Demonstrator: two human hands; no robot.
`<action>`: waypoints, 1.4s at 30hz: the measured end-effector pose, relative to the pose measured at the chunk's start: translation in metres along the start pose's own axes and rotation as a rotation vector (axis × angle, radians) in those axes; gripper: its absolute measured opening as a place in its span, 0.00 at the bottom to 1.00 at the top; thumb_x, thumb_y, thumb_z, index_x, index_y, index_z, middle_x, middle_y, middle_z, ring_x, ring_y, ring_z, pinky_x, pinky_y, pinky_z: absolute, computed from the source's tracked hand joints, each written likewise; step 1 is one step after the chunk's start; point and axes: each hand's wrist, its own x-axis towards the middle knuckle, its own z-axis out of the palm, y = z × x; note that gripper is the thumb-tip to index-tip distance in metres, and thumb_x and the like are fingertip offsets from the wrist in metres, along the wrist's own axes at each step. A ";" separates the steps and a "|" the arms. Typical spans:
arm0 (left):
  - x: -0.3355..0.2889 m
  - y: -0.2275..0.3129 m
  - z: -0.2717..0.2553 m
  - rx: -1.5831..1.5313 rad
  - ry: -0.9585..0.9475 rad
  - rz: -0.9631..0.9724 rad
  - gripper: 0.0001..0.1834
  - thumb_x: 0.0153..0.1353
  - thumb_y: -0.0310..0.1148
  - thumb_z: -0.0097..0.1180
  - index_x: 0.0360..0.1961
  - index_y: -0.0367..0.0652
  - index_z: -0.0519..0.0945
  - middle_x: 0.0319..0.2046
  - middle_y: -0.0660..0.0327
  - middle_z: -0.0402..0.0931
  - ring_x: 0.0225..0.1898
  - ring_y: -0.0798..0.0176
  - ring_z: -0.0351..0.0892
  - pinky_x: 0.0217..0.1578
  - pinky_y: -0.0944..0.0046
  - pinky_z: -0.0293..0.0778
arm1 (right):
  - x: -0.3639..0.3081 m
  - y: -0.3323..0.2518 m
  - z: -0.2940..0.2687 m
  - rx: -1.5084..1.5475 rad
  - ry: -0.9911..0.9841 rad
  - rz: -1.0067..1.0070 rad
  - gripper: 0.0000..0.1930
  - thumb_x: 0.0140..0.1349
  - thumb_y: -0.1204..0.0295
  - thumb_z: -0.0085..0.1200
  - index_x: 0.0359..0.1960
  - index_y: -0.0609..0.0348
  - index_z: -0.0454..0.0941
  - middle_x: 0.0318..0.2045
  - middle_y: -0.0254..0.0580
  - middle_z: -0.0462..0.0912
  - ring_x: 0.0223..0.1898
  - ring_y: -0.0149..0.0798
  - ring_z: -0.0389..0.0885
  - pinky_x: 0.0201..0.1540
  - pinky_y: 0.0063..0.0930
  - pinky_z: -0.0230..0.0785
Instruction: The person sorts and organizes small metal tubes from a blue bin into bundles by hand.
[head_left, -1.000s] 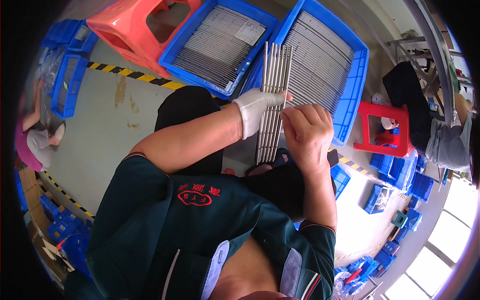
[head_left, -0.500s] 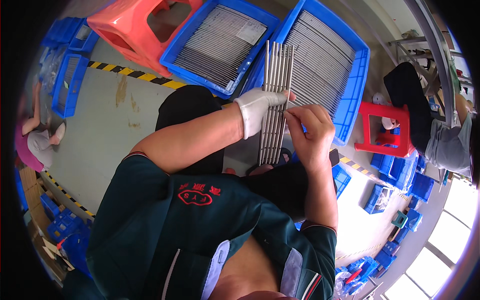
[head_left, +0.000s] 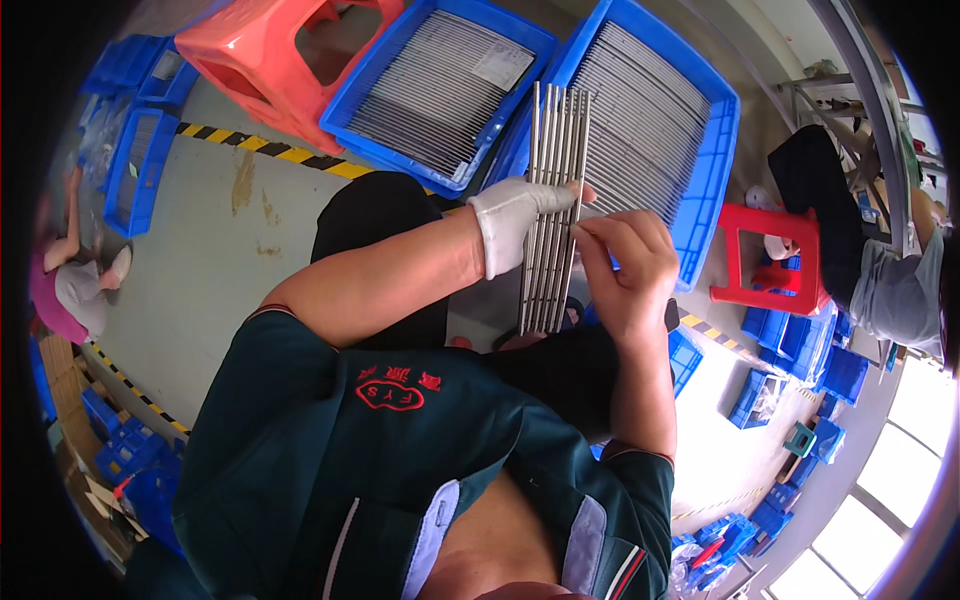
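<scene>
My left hand [head_left: 508, 222], in a white glove, is wrapped round a flat row of several thin metal rods [head_left: 545, 270]. The rods stand side by side, running lengthwise away from me above my lap. Bare of any glove, my right hand [head_left: 640, 268] is closed in a pinch at the right edge of the rods, thumb and forefinger together. Whatever lies between those fingertips is too small to make out. Past the rods is a blue tray [head_left: 722, 135] filled with more such rods. Left of it sits a second blue tray [head_left: 395, 163], also full of rods, with a paper label [head_left: 500, 65] on top.
A light red plastic stool [head_left: 235, 55] stands at the far left, next to the second tray. On the right are a red stool [head_left: 768, 217] and a person [head_left: 890, 295]. Another person [head_left: 75, 285] is at the left edge. Blue bins [head_left: 140, 185] stand along both sides.
My right hand has shifted slightly right and down, its fingertips drawing back from the rods' face to their right edge. The rods have tilted a little; my left hand keeps its hold.
</scene>
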 end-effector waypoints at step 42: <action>0.003 -0.001 -0.002 -0.019 -0.030 0.022 0.10 0.68 0.33 0.48 0.46 0.40 0.75 0.38 0.60 0.77 0.39 0.66 0.79 0.40 0.65 0.78 | 0.002 -0.003 0.009 0.085 0.007 0.033 0.06 0.44 0.78 0.63 0.25 0.57 0.80 0.22 0.36 0.77 0.25 0.42 0.75 0.32 0.33 0.68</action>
